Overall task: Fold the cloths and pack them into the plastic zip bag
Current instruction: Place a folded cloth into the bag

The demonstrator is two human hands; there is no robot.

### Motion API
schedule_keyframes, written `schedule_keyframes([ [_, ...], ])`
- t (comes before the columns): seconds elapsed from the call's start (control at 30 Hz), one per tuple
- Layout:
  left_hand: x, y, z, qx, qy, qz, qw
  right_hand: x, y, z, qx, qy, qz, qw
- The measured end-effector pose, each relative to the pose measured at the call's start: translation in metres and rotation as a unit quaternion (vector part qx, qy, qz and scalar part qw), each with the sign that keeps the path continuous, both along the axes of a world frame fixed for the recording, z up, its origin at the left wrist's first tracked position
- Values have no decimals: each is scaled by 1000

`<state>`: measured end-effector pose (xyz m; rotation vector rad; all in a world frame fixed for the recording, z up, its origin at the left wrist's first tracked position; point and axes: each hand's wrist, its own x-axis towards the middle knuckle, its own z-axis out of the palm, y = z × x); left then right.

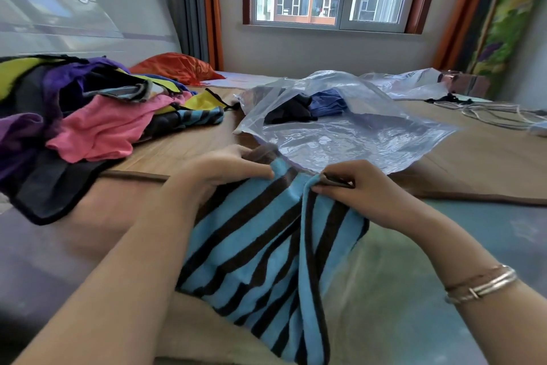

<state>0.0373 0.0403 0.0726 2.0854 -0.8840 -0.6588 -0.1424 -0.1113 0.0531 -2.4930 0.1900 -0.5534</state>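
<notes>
A blue cloth with dark brown stripes [254, 252] hangs down over my lap from both hands. My left hand [225, 170] pinches its top edge on the left, and my right hand [352, 187] pinches the top edge on the right. Just beyond my hands lies the clear plastic zip bag [349, 133] on the bed mat, its mouth facing me. Inside it, toward the back, lie a black cloth [288, 113] and a blue cloth [328, 102]. A heap of unfolded cloths [97, 116] in pink, purple, yellow and black sits at the left.
An orange pillow [177, 68] lies at the back by the curtain. A second plastic bag [414, 83] is at the back right, with white cables [500, 114] beside it. The tan mat [479, 163] ends in a brown edge just past my hands.
</notes>
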Motion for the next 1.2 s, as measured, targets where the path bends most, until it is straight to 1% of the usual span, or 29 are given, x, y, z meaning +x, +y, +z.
schedule_keyframes([
  [0.07,-15,11,9,-58,59,-37,996,-1,8,7,23,2,16,1000],
  [0.13,-25,21,13,-80,80,-58,992,-5,19,19,44,3,42,998],
  [0.23,-41,33,7,-110,74,-45,990,-16,38,43,78,-3,97,992],
  [0.33,-60,40,-7,-184,50,-23,981,-23,55,56,75,-12,127,989],
  [0.4,-76,42,-13,-228,93,-27,969,-21,59,54,49,-42,97,993],
  [0.5,-95,39,-17,-273,169,-43,946,-15,57,47,-11,-90,17,996],
  [0.6,-110,37,-21,-327,274,-44,903,-12,51,45,-29,-112,-1,993],
  [0.67,-114,36,-24,-350,299,-37,887,-11,49,42,-41,-101,-3,994],
  [0.77,-115,38,-26,-355,312,-48,880,-7,51,35,-84,-90,-34,992],
  [0.87,-112,38,-30,-343,300,-45,889,-4,47,30,-103,-90,-79,987],
  [0.93,-106,37,-33,-350,292,-22,890,-5,40,30,-68,-78,-91,990],
  [1.0,-101,38,-33,-361,292,-7,886,-11,28,30,2,-32,-57,998],
  [1.03,-97,40,-31,-372,298,-3,879,-15,22,30,32,5,-30,999],
  [1.07,-94,41,-28,-384,301,4,873,-19,17,28,51,47,-7,998],
  [1.1,-91,43,-25,-390,290,10,874,-22,13,26,58,87,8,994],
  [1.13,-88,44,-23,-389,258,20,884,-25,10,24,56,114,13,992],
  [1.17,-85,46,-22,-379,204,30,902,-26,9,24,44,120,5,992],
  [1.2,-81,48,-22,-368,143,37,918,-27,9,26,27,104,-6,994],
])
